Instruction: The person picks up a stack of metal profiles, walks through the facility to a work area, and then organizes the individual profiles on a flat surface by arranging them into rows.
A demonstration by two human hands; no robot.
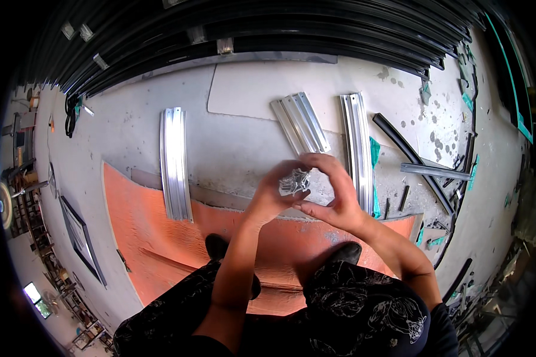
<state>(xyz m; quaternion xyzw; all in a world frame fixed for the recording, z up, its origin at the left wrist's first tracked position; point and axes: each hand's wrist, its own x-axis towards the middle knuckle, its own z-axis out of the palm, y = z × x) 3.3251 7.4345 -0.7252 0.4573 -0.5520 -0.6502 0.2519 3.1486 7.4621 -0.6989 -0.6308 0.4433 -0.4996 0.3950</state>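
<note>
A bundle of silver aluminium profiles [293,183] stands between my hands, its cut ends facing up toward me. My left hand [270,193] is closed round its left side. From the right, my right hand [343,196] curves about the bundle, fingers at its far edge and thumb at its near edge, with a gap inside the palm. The length of the bundle below the hands is hidden. Just beyond lies a tilted bundle of silver profiles [301,123]. Another long silver bundle [356,149] lies to the right, and one more [174,163] to the left.
Long black profiles [250,33] are stacked along the far side. An orange sheet [155,238] lies under my feet. At right are a black bar [408,157], a grey strip [435,172] and green scraps [376,152]. A dark frame [80,238] lies at left.
</note>
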